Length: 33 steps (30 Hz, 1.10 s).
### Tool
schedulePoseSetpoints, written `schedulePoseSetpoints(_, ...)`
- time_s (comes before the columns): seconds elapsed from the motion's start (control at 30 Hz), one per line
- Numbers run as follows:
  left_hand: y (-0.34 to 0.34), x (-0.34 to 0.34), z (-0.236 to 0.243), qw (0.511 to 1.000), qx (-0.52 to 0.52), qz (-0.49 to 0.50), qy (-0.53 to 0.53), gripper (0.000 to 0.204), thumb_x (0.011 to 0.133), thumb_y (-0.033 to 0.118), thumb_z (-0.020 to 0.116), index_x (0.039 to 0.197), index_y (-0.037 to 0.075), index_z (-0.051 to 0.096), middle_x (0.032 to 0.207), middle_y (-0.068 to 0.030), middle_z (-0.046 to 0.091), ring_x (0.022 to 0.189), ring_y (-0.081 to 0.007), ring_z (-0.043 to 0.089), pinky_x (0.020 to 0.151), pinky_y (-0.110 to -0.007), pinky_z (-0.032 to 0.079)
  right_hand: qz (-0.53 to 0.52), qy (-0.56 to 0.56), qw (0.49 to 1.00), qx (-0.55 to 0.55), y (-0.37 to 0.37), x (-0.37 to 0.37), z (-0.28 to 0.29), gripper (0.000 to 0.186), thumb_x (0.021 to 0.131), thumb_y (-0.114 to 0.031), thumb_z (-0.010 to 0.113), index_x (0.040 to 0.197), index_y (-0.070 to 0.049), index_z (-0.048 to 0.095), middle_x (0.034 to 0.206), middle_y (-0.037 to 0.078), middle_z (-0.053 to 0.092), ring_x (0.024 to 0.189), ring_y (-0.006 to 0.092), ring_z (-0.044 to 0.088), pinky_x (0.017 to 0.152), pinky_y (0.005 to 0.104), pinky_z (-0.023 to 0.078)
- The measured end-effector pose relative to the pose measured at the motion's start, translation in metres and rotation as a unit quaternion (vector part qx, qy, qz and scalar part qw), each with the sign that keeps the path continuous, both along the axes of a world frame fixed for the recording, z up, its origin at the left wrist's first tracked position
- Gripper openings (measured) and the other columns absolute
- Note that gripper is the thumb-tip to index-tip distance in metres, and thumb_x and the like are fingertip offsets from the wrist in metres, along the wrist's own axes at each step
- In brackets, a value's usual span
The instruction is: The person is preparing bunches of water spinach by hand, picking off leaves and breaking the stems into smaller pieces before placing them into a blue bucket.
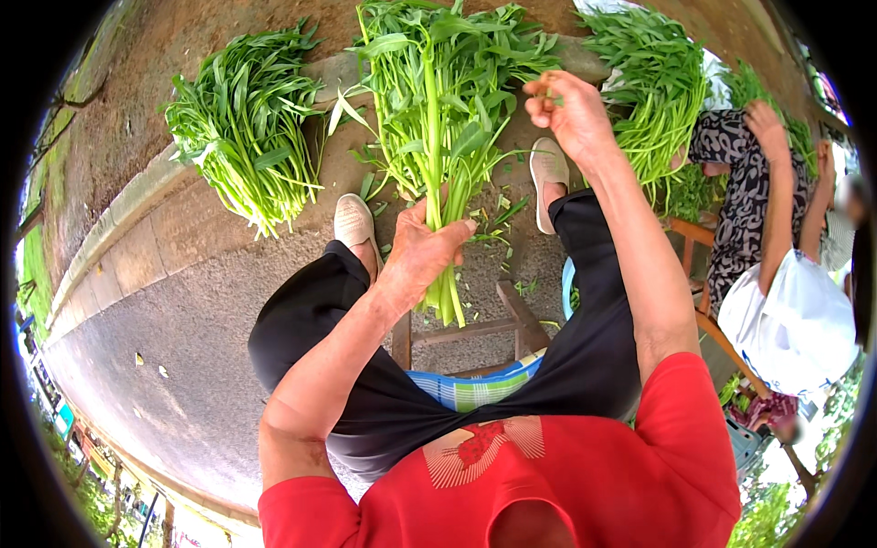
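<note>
My left hand is wrapped round the lower stems of a bunch of leafy water spinach, with the pale stem ends sticking out below the fist toward me. Its long leaves spread away from me, and one thick stem lies uppermost. Just right of the leaves, my right hand is raised with its fingers curled in a pinch. A speck of green shows at those fingertips, too small to name. Cut leaf scraps lie on the ground beneath the bunch, between my shoes.
One more pile of water spinach lies at the far left, another at the far right. A low kerb curves along the left. Below me is a wooden stool. At the right sits another person beside a white plastic bag.
</note>
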<state>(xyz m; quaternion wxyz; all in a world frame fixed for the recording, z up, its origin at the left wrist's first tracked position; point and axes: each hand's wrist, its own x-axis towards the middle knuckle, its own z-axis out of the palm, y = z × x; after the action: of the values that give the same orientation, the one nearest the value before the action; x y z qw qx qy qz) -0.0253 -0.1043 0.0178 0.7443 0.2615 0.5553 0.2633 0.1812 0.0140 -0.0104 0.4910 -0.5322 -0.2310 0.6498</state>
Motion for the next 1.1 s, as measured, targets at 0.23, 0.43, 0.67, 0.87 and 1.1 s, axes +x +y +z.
schedulePoseSetpoints(0.23,0.003,0.007,0.0,1.0,0.005,-0.008,0.012,0.033,0.075,0.004,0.061,0.107,0.003,0.053,0.068,0.0016,0.052,0.048,-0.0061,0.044,0.044,-0.02,0.039,0.255,-0.41,0.838,0.252,-0.009,-0.002,-0.027,0.022,0.074,0.001,0.042,0.084,0.001,0.063,0.072,0.009,0.063,0.058,0.0131,0.056,0.053,0.0254,0.044)
schedulePoseSetpoints(0.43,0.003,0.004,-0.004,1.0,0.001,-0.006,0.019,0.029,0.075,0.004,0.061,0.104,0.004,0.055,0.067,0.0011,0.052,0.048,-0.0065,0.045,0.044,-0.019,0.039,0.383,-0.415,0.789,0.243,-0.01,-0.002,-0.008,0.018,0.072,-0.001,0.048,0.084,0.001,0.062,0.075,0.011,0.063,0.065,0.0168,0.059,0.059,0.0285,0.045)
schedulePoseSetpoints(0.67,0.004,0.003,-0.006,1.0,-0.006,-0.007,0.025,0.022,0.076,0.005,0.061,0.097,0.004,0.055,0.067,0.0007,0.052,0.048,-0.0073,0.045,0.044,-0.02,0.039,0.394,-0.502,0.677,0.365,-0.015,0.0,-0.014,0.011,0.07,-0.007,0.053,0.075,0.0,0.06,0.065,0.014,0.056,0.062,0.0303,0.056,0.056,0.038,0.044)
schedulePoseSetpoints(0.87,0.008,0.001,-0.006,0.998,-0.042,0.018,-0.035,0.014,0.075,0.008,0.064,0.085,0.005,0.055,0.067,-0.0013,0.053,0.049,-0.0084,0.047,0.045,-0.021,0.039,0.236,-0.592,0.706,0.311,-0.024,-0.019,-0.021,0.01,0.069,-0.007,0.052,0.069,0.0,0.059,0.064,0.016,0.056,0.057,0.0307,0.056,0.052,0.0384,0.045)
schedulePoseSetpoints(1.1,0.001,-0.001,-0.01,0.997,-0.044,0.034,-0.044,0.018,0.075,0.005,0.062,0.092,0.003,0.057,0.069,-0.0015,0.055,0.047,-0.0091,0.045,0.045,-0.023,0.039,0.114,-0.253,0.954,0.112,-0.005,0.003,-0.006,0.018,0.075,-0.002,0.048,0.081,0.001,0.065,0.064,0.003,0.059,0.052,0.007,0.048,0.046,0.0216,0.04)
